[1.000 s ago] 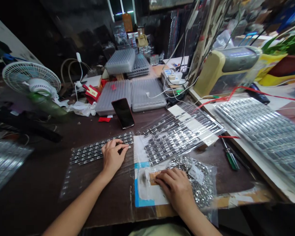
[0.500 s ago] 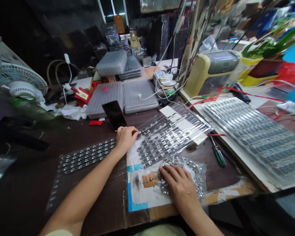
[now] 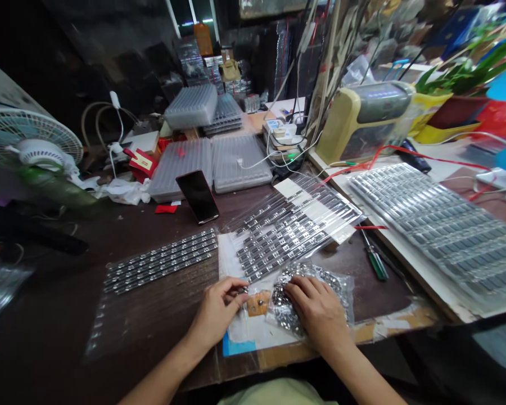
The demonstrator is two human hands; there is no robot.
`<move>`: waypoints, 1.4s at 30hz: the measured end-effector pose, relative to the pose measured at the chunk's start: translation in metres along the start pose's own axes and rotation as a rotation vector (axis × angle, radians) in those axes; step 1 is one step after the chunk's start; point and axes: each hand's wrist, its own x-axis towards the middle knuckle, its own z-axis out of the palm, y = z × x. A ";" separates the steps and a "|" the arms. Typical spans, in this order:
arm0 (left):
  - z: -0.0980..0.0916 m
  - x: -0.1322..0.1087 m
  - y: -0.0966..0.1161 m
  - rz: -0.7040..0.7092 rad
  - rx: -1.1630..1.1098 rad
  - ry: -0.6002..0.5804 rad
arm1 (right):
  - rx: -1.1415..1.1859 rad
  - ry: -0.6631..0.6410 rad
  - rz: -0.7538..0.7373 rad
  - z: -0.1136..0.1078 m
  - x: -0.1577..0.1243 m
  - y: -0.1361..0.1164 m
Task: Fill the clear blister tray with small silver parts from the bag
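Observation:
My left hand (image 3: pixel 217 308) is in a pinch, thumb and forefinger closed on a small dark piece whose kind I cannot make out. It is just left of an orange-brown block (image 3: pixel 259 303) with a small metal bit on it. My right hand (image 3: pixel 318 308) rests with curled fingertips in a heap of small shiny metal parts (image 3: pixel 287 322) on a clear plastic bag; what its fingers grip is hidden. Behind both hands, a clear ribbed tray (image 3: pixel 341 211) holds rows of small black-and-silver pieces (image 3: pixel 278 239). Another set of such rows (image 3: pixel 162 261) lies to the left.
A phone (image 3: pixel 197 196) leans upright behind the rows. A green-handled screwdriver (image 3: pixel 377 264) lies right of the tray. Stacked clear trays (image 3: pixel 241 166) stand at the back, a filled tray (image 3: pixel 438 230) at right, a fan (image 3: pixel 34 140) at far left.
My left hand has come from the far end of the left rows towards me and right, beside the orange-brown block. My right hand stays at the metal heap, its fingers shifted slightly.

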 end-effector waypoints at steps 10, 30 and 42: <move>0.019 -0.011 -0.001 0.200 0.143 0.033 | 0.308 0.076 0.082 -0.003 -0.002 -0.004; 0.021 -0.009 -0.004 0.234 0.113 0.085 | 0.354 -0.004 0.145 0.006 0.008 -0.032; 0.014 -0.005 -0.013 0.210 0.016 0.147 | 0.363 -0.053 0.153 0.010 0.010 -0.044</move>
